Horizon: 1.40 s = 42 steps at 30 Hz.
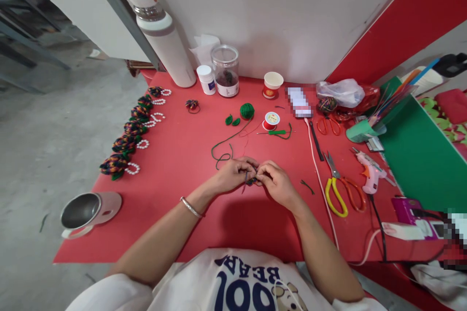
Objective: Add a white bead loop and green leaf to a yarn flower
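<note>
My left hand point(239, 173) and my right hand point(273, 178) meet over the red table, fingertips pinched together on a small dark multicoloured crochet piece point(251, 181). The fingers cover most of it, and a dark yarn end hangs below. Beyond my hands lie a green yarn ball point(247, 111) with a loose trailing strand, two green crocheted leaves point(232, 120), a spool of red thread point(271, 120) and a green-handled crochet hook point(277, 132). A short green yarn scrap point(307, 186) rests right of my right hand.
Several multicoloured crochet pieces with white bead loops point(124, 144) line the left edge, near a metal mug point(91, 211). A tall bottle point(164, 34), clear jar point(225, 70) and paper cup point(272, 84) stand behind. Scissors point(337, 182), a glue gun point(371, 172) and a phone point(299, 102) lie rightward.
</note>
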Motion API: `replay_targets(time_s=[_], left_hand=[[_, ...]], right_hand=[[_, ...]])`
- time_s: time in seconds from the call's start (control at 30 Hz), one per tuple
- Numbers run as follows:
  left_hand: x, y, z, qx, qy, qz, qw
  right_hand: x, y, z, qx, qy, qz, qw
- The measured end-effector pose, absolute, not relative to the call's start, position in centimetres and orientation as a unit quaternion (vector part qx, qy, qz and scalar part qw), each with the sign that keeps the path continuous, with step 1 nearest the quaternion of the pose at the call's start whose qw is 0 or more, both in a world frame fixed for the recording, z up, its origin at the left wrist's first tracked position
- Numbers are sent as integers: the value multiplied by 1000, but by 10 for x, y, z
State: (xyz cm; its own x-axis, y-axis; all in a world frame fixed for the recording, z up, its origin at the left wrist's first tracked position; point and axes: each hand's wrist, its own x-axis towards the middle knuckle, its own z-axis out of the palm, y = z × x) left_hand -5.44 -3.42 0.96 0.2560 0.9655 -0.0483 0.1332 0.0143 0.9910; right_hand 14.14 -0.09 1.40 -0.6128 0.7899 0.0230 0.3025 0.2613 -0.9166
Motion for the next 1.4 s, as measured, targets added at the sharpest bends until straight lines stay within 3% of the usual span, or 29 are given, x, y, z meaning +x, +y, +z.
replay_targets(time_s=[0.7, 1.03, 1.4], left_hand=[[-57, -35, 4, 599, 483, 385, 509], [-59, -39, 7, 575, 487, 416, 509], [-43, -47, 2, 664, 518, 469, 265]], right_hand=[[144, -4, 14, -303, -781, 471, 275], [144, -1, 6, -322, -813, 396, 280], [143, -3, 15, -358, -773, 445, 275]])
